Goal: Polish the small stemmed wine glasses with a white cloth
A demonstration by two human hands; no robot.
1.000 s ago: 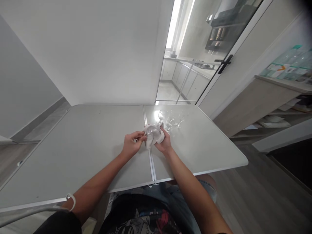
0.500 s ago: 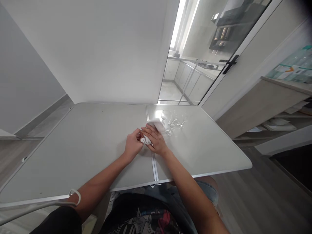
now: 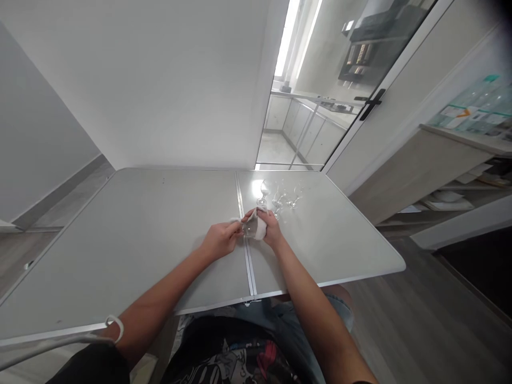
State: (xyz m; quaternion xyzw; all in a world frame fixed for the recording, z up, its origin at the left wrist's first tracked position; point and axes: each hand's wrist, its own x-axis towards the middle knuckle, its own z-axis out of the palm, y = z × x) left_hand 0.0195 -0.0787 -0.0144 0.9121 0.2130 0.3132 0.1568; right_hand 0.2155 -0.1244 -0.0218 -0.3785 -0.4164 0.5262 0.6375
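Note:
My left hand [image 3: 222, 238] is closed on the left end of a clear glass [image 3: 248, 230], just above the table's middle seam. From the other side, my right hand [image 3: 272, 228] grips a white cloth [image 3: 261, 229] that wraps the right part of the glass. A bit of the cloth also shows above the left fingers. The glass lies roughly sideways between the hands; the fingers hide whether it has a stem. Just beyond the right hand, a stemmed glass [image 3: 264, 192] stands near several other clear glasses [image 3: 280, 200] on the table.
The pale folding table [image 3: 172, 234] has a metal seam [image 3: 248, 261] across it and meets a white wall. A glazed door [image 3: 304, 122] rises behind. Shelves [image 3: 440, 208] with bottles [image 3: 468, 109] stand to the right. A white cable [image 3: 80, 338] crosses the near left corner.
The cloth has shifted from lying bunched under both hands to being wrapped around the glass, whose clear side now shows. My right hand has turned and moved slightly right.

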